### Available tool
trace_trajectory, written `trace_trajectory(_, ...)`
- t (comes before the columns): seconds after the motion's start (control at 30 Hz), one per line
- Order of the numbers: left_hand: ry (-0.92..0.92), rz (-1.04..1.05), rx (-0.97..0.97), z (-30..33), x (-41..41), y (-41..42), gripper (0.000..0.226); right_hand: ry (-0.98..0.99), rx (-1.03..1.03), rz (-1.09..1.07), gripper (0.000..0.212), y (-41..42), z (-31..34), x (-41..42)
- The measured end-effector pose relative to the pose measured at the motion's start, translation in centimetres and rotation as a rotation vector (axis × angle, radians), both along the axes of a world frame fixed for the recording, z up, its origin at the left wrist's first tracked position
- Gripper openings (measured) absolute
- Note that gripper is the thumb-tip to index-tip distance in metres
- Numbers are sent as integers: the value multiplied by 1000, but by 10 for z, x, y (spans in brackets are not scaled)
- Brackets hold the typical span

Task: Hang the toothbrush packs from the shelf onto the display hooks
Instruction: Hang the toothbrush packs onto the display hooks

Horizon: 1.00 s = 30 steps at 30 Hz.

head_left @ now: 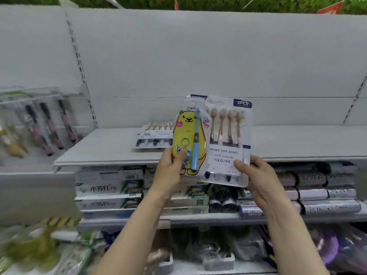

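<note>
Up above the shelf's (111, 149) front edge, the left hand (168, 171) grips a yellow pack (188, 141) and the right hand (258, 179) grips a six-brush pack (228, 143), side by side; another pack (154, 136) lies on the shelf behind.

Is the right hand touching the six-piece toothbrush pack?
Touching. The head view shows the right hand gripping the six-piece pack at its lower right corner, thumb on the front.

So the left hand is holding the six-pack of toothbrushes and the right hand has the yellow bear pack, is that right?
Swapped. In the head view the left hand grips the yellow bear pack, and the right hand holds the six-pack of toothbrushes.
</note>
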<state>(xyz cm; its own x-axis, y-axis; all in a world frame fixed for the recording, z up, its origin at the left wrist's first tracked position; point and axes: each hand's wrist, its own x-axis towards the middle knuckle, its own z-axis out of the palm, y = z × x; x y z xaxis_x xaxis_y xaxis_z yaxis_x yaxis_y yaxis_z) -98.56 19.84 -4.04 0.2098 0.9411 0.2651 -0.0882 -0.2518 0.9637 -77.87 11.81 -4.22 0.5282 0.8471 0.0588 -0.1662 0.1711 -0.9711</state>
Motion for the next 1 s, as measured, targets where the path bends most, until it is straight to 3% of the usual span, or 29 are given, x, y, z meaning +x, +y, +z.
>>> trace_trajectory(0.2,-171,209,-58,-5,-162,-24,17,61,90,44,29,6,-17,-135)
trace_trajectory(0.57,-270,591,-41,-37,-551,-140,13,59,116,397,33,0,-45,-512)
trace_trajectory(0.87,-323,740,-30,-56,-730,-165,16,0,171,528,13,23,-47,-712)
trace_trajectory(1.0,-342,802,-30,-63,-800,-146,17,22,189,595,26,57,-50,-791)
